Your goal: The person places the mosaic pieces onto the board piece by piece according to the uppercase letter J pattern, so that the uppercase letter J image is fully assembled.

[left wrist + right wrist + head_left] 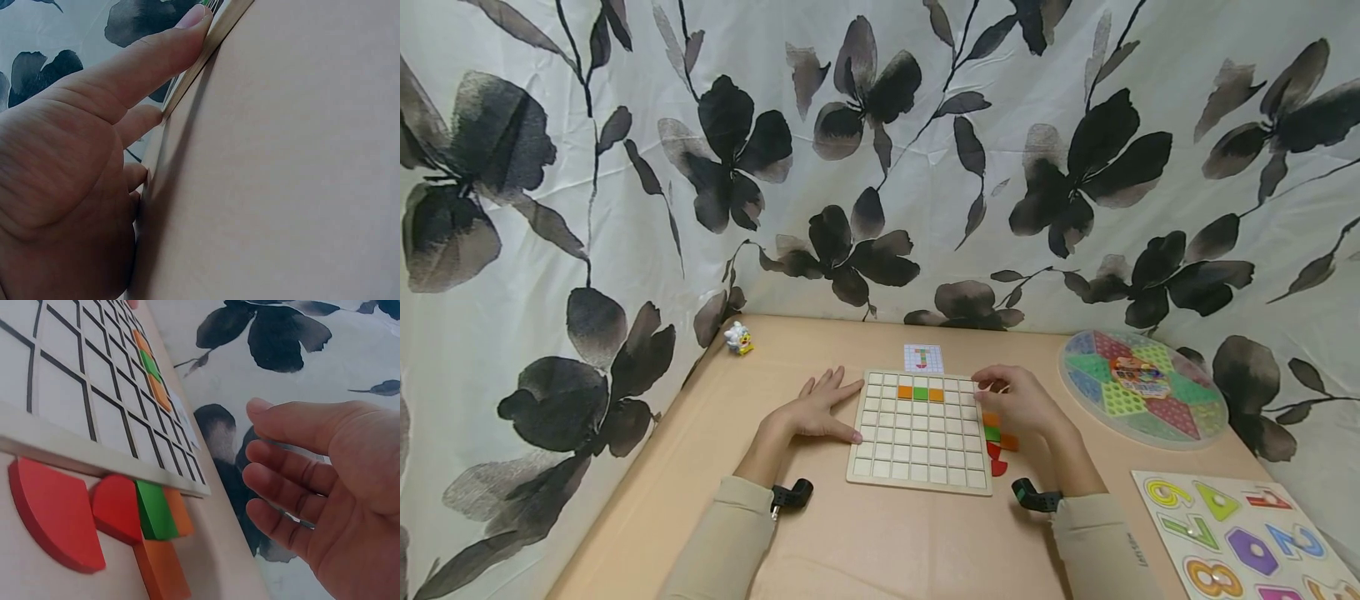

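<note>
A white grid board [917, 458] lies on the table, with an orange square [905, 392], a green square [921, 393] and another orange square [936, 395] side by side near its far edge. My left hand [812, 414] rests along the board's left edge, fingers spread and thumb on the rim. Over the far right corner hovers my right hand [1028, 402], its fingers loosely bent; the right wrist view shows nothing between them. Beneath it, beside the board, lie a green block [155, 512], orange blocks [162, 570], a red quarter-round piece [55, 515] and a smaller red piece [117, 506].
A small card [922, 358] with a coloured grid pattern lies just beyond the board. On the right are a round patterned game board [1150, 387] and a number-and-shape puzzle sheet [1217, 521]. A small toy figure [739, 338] stands at the far left, before a floral curtain [970, 275].
</note>
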Demonstrator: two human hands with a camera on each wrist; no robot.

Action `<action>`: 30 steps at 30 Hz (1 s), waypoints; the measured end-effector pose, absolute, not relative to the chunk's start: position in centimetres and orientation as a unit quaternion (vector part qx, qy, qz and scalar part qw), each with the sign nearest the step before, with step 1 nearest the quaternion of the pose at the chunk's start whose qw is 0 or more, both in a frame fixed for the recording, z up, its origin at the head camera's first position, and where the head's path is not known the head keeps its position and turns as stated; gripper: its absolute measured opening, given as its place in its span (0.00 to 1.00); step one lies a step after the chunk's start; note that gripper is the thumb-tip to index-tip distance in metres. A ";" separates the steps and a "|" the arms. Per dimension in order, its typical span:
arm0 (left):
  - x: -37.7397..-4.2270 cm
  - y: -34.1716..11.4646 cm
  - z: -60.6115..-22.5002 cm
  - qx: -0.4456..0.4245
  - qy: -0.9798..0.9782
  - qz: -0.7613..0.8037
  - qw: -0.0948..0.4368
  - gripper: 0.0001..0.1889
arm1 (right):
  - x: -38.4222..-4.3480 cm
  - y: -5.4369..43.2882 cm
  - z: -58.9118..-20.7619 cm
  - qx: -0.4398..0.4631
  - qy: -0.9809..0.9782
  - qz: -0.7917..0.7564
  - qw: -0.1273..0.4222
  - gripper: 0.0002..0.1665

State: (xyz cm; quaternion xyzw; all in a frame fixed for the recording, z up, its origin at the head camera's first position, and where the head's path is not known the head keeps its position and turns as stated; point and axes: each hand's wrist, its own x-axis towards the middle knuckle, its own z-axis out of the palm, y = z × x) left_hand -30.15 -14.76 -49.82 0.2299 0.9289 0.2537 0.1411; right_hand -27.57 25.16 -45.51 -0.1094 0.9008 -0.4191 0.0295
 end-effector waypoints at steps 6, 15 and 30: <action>-30.5 -14.8 -50.3 0.230 0.929 0.254 0.141 0.59 | -27.8 26.1 -45.7 -0.114 0.903 -0.411 0.040 0.19; -30.0 -14.8 -49.5 0.236 0.925 0.261 0.140 0.59 | -28.1 27.2 -46.4 -0.120 0.909 -0.395 0.063 0.18; -29.7 -14.8 -48.9 0.233 0.927 0.254 0.149 0.58 | -28.3 28.1 -47.3 -0.150 0.900 -0.393 0.113 0.14</action>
